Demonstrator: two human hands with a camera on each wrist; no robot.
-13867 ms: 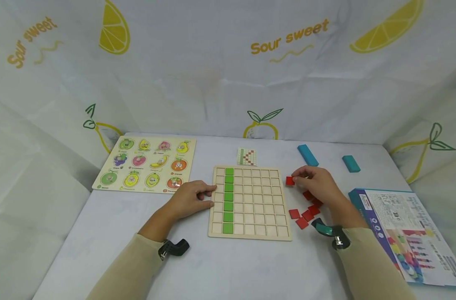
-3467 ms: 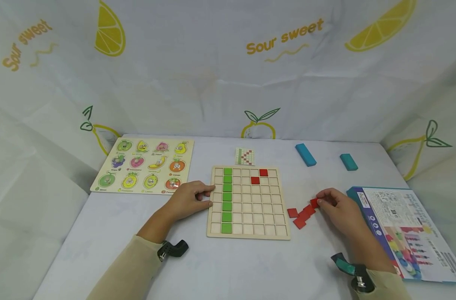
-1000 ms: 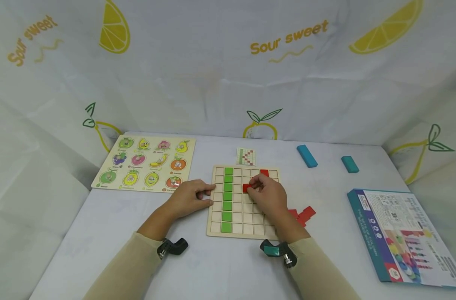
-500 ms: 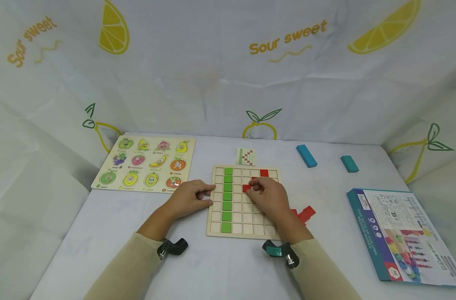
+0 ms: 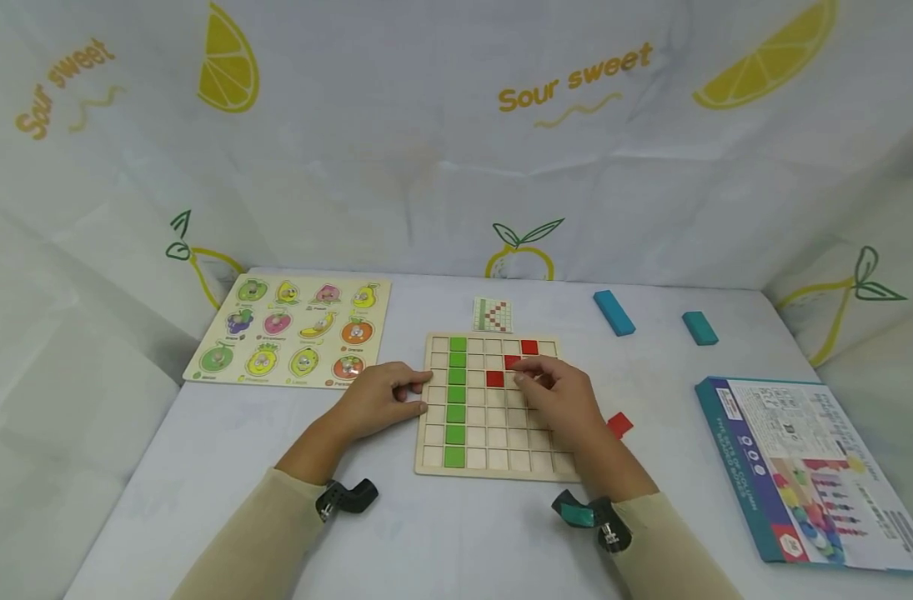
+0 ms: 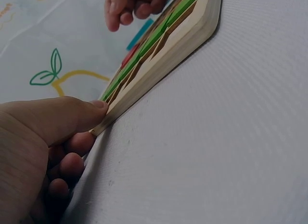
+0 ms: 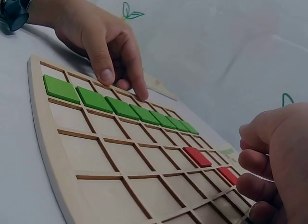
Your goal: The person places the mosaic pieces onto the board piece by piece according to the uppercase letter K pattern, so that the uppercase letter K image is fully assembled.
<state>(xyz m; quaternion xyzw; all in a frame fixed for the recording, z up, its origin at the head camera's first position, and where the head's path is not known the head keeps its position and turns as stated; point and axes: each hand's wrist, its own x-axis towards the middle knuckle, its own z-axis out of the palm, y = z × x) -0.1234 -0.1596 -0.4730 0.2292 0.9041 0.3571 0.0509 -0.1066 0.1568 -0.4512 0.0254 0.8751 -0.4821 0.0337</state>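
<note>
The wooden grid board (image 5: 501, 467) lies flat, with a column of green square tiles (image 5: 456, 413) near its left side. Three red square tiles (image 5: 495, 379) form a diagonal in its upper part. My left hand (image 5: 377, 402) rests at the board's left edge, thumb and index finger touching it a little apart. In the left wrist view, the left thumb (image 6: 86, 113) lies on the rim. Above the board's right half hovers my right hand (image 5: 561, 396), its fingers loosely bent and holding nothing. A loose red tile (image 5: 619, 425) shows beside the right forearm, which may hide others.
A small pattern card (image 5: 493, 315) lies behind the board. At left is a fruit puzzle board (image 5: 298, 333). Two teal blocks (image 5: 614, 312) lie at the back right, and a flat box (image 5: 809, 475) at the right. A printed cloth (image 5: 426, 183) hangs behind.
Three red tiles have moved from the right of the board into its cells. In the last half second, my right hand let go of the third and drew back right. The left hand stayed.
</note>
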